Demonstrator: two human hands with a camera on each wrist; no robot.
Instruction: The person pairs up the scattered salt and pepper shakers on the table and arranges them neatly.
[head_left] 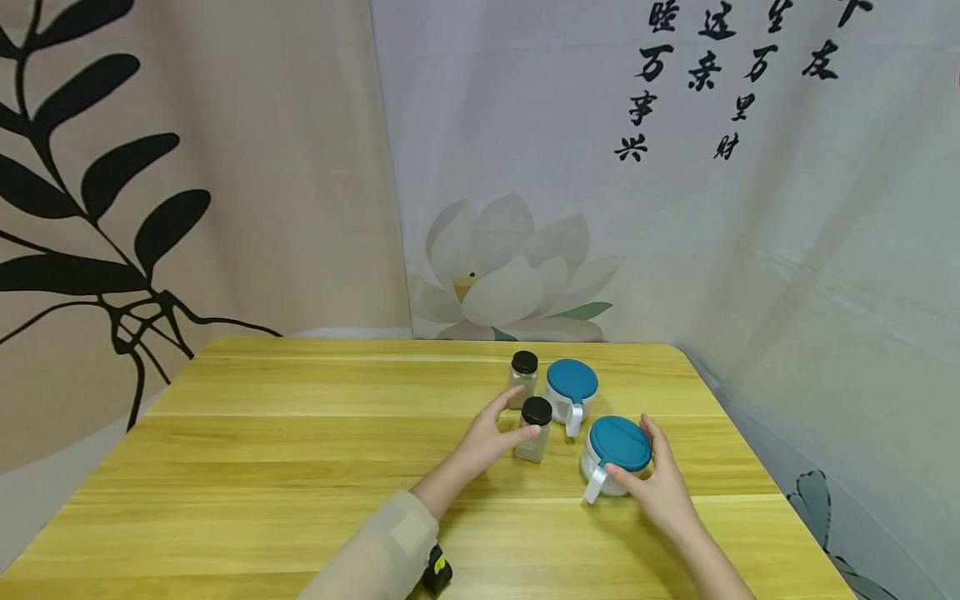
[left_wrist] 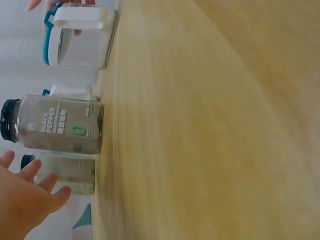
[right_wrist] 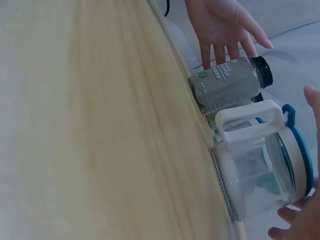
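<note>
A black pepper jar [left_wrist: 62, 124] with a black lid stands upright on the table. My left hand [head_left: 484, 440] reaches beside it, thumb and fingers spread apart, with no grip visible. Behind that jar is a second black-lidded jar [head_left: 523, 385], partly covered in the left wrist view. On the right, a clear container [right_wrist: 255, 170] with a blue lid and white handle stands upright. My right hand [head_left: 660, 483] is around its right side, thumb in front and fingers behind; the thumb is spread off the lid in the right wrist view. Whether its fingertips touch the container I cannot tell.
Another blue-lidded container [head_left: 572, 390] stands farther back, close to the second jar. A small black and yellow object [head_left: 437, 573] lies by the left sleeve at the near edge. Printed cloth [head_left: 300, 167] hangs behind the wooden table [head_left: 300, 467].
</note>
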